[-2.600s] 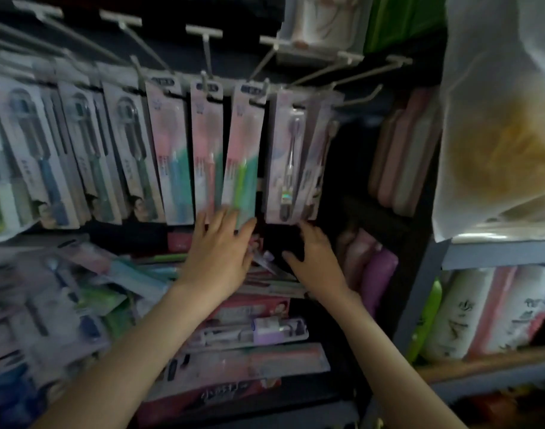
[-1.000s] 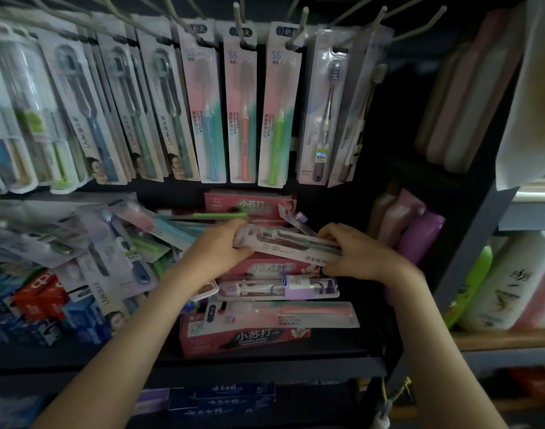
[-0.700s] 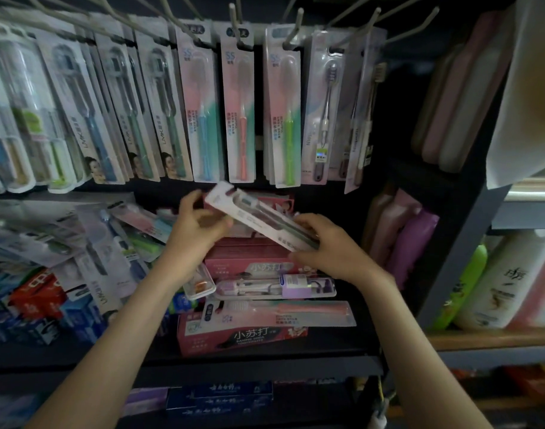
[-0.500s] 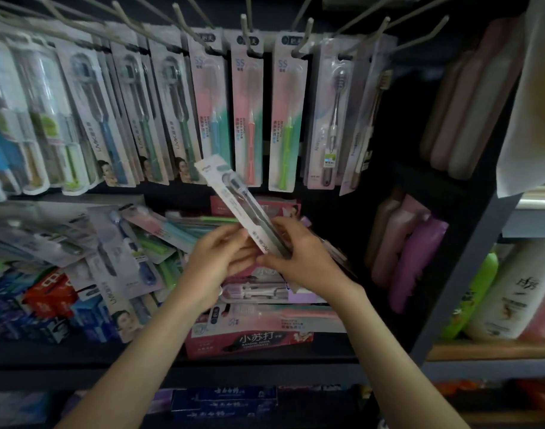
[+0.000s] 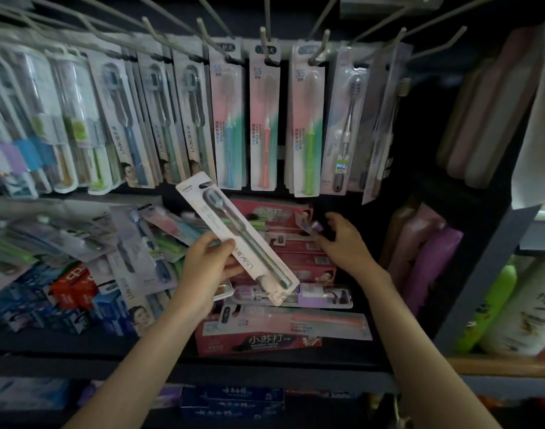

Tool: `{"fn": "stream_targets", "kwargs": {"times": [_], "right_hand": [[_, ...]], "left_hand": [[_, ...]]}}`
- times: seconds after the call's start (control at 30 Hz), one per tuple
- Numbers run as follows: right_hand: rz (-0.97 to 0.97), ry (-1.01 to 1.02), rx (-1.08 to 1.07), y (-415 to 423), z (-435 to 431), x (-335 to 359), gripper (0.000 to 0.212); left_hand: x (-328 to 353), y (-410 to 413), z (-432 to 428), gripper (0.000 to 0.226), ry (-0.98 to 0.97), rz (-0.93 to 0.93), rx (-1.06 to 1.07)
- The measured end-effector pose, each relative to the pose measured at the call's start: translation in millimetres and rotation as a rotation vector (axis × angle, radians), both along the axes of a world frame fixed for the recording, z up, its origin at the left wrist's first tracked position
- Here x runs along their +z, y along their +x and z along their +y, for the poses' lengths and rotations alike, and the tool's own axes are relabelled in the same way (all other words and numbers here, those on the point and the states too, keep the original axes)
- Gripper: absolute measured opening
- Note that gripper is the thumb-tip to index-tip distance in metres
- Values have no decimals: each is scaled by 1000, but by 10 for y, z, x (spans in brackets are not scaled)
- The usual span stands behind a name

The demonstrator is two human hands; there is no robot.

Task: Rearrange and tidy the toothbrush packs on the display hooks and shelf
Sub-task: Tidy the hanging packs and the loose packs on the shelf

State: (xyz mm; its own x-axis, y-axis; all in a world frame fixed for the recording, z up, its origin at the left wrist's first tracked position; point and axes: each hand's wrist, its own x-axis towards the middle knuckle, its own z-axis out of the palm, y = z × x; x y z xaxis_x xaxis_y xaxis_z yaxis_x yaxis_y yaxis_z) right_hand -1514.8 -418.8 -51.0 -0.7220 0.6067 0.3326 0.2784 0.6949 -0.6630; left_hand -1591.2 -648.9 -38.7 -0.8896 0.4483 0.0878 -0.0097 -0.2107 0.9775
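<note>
Left hand: grasping the grey toothbrush pack by its lower half; the pack is tilted, hanger end up and to the left, in front of the shelf and below the hung row, on no hook yet
Right hand: reaching far over the red toothpaste boxes, fingers curled at a small clear pack with a purple end; I cannot tell whether it has hold of it
Done: the hung packs sit in a fairly even row on the display hooks; the one at the far right hangs askew
Left to do: a heap of loose packs covers the left of the shelf; a pink pack and a purple pack lie flat across the boxes
Likely home: the held pack reads LMK, so probably the hung LMK packs to the left
Progress: roughly midway, with most shelf tidying ahead
</note>
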Motion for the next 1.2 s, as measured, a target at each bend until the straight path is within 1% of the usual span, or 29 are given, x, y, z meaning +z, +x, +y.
{"fn": "stream_targets", "kwargs": {"times": [0.03,0.1,0.13,0.2,0.23,0.27,0.33,0.4,0.5,0.63,0.73,0.83,0.93,1.03,1.1,1.2], "right_hand": [[-86,-39,10,-36,75,11,60],[-183,-124,69,-107,145,35,64],[-205,-145,94,-148,170,31,62],[-225,-113,112,-202,181,22,48],[-222,-64,100,-220,187,16,41],[-225,-10,81,-234,207,-2,38],[-268,87,49,-212,219,9,47],[-284,229,28,-169,207,44,56],[-212,429,21,-85,97,95,57],[-65,584,116,38,-124,172,61],[85,506,224,110,-325,315,64],[262,510,270,140,-525,475,63],[375,464,318,136,-704,628,64],[500,335,379,104,-880,748,64],[578,225,407,72,-981,824,60],[597,-29,394,1,-1084,972,48]], "left_hand": [[0,3,2,14,-4,7,0],[-4,14,9,15,-6,17,-2],[-9,19,10,15,-5,22,-7],[-22,25,11,15,-5,24,-16],[-29,24,8,15,-9,23,-19],[-36,21,8,15,-17,26,-23],[-46,16,12,16,-28,34,-17],[-55,14,22,16,-31,36,-6],[-64,14,42,15,-35,43,-1],[-47,15,59,16,-18,56,16],[5,15,38,16,-2,91,43],[83,30,1,17,24,129,76],[156,57,-38,18,35,166,132],[213,94,-85,18,26,198,158],[255,120,-121,15,23,227,179],[321,151,-159,14,-4,310,217]]}}
